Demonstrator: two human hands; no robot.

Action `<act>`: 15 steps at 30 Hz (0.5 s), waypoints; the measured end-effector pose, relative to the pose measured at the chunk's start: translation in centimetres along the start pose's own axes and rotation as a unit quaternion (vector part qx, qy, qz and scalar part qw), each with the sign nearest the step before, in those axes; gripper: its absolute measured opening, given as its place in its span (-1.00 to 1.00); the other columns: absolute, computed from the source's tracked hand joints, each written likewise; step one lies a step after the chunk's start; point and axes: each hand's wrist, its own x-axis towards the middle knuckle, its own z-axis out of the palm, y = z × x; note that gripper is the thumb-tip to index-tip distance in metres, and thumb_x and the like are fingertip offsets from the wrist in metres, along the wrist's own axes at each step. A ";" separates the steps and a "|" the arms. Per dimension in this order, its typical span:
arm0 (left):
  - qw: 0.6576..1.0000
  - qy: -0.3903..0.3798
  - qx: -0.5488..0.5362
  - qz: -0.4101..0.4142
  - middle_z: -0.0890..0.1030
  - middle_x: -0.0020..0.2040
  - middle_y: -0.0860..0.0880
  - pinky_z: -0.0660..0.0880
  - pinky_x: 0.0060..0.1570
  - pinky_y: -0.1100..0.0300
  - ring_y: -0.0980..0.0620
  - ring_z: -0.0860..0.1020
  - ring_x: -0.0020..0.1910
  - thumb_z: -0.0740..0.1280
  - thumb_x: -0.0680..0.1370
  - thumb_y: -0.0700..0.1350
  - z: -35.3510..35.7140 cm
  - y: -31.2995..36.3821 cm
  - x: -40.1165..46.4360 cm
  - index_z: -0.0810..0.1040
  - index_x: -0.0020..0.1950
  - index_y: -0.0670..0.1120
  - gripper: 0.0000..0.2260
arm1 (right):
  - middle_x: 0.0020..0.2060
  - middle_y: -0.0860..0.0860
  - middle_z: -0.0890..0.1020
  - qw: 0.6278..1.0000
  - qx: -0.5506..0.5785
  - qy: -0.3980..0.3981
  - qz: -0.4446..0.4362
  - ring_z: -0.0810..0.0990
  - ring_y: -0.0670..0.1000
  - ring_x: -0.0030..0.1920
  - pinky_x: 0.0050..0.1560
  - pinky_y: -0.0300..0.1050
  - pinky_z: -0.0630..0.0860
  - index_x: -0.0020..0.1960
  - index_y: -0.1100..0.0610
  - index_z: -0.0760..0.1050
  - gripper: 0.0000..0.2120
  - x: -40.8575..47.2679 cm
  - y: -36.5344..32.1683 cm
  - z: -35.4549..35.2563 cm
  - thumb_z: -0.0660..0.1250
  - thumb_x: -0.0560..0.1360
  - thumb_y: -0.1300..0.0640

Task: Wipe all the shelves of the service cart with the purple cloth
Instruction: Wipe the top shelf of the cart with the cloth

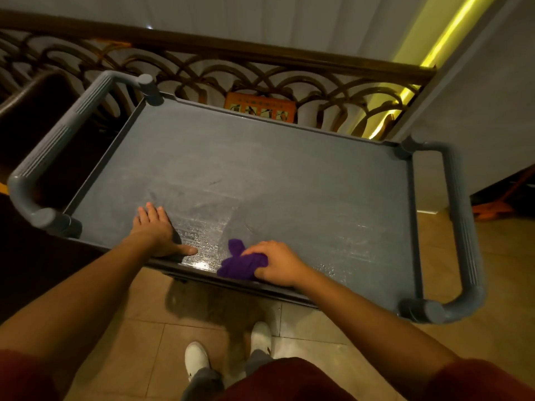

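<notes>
So we're on the top shelf (260,175) of the grey moulded-plastic service cart (460,227) right now, mid-wipe by the look of it. Going left to right: the ribbed tubular handle (55,146) curves round the left end, then our left hand (155,230) is pressed flat near the shelf's front edge, fingers spread wide and holding nothing, probably just steadying the cart. Next to it there's a wet, shiny streaky patch (199,235) on the finely textured surface. Then our right hand (275,263) has its fingers curled tight around the bunched-up soft purple cloth (241,263), sitting right at the front edge, about the middle. Further right and toward the back edge the shelf looks dull and dry, so we reckon the next sweeps need to head that way. Any lower shelves are hidden from here, and we'd guess they're not done yet.
</notes>
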 end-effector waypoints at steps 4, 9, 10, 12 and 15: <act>0.999 0.025 -0.030 0.021 0.08 0.58 -0.27 0.07 0.49 -0.29 -0.32 0.06 0.55 0.29 0.19 0.60 -1.8 0.7 -1.4 0.08 0.58 -0.15 0.21 | -0.11 0.00 0.66 0.988 0.129 0.002 0.080 0.62 -0.04 -0.16 -0.09 -0.19 0.58 0.20 0.04 0.63 -0.55 -3.4 -0.1 -4.8 0.45 0.31 0.24; 0.872 0.088 -0.450 0.170 0.52 0.35 -0.12 0.48 0.23 -0.03 -0.03 0.53 0.23 0.30 0.44 0.39 -4.9 5.5 -7.6 0.49 0.37 0.01 -0.37 | -0.03 0.01 0.65 0.947 0.302 0.093 0.062 0.63 0.02 -0.05 -0.11 -0.15 0.58 0.20 0.11 0.53 -0.57 -5.7 -3.7 -8.2 0.43 0.34 0.20; 0.820 0.035 -0.536 0.199 0.61 0.27 -0.07 0.52 0.18 0.02 0.04 0.60 0.14 0.28 0.42 0.44 -5.5 6.4 -9.6 0.56 0.27 0.06 -0.40 | -0.03 0.01 0.66 0.939 0.330 0.085 0.053 0.64 0.01 -0.05 -0.08 -0.11 0.58 0.19 0.09 0.53 -0.57 -6.1 -4.7 -8.2 0.43 0.32 0.16; 0.753 -0.066 -0.606 0.248 0.70 0.14 0.01 0.57 0.09 0.10 0.09 0.66 0.08 0.31 0.31 0.52 -6.1 7.8 -12.7 0.65 0.14 0.09 -0.37 | -0.04 0.00 0.68 0.917 0.391 0.068 0.034 0.65 -0.02 -0.05 -0.03 -0.11 0.59 0.14 0.06 0.57 -0.62 -6.7 -6.4 -7.8 0.42 0.32 0.16; 0.709 -0.114 -0.630 0.295 0.72 0.05 0.10 0.58 -0.03 0.28 0.13 0.67 0.08 0.49 0.18 0.44 -5.4 8.0 -16.0 0.72 -0.01 0.19 -0.49 | -0.14 -0.08 0.73 0.869 0.488 0.081 0.029 0.69 -0.11 -0.12 -0.07 -0.26 0.60 -0.01 -0.01 0.67 -0.75 -7.8 -8.8 -5.2 0.39 0.35 0.19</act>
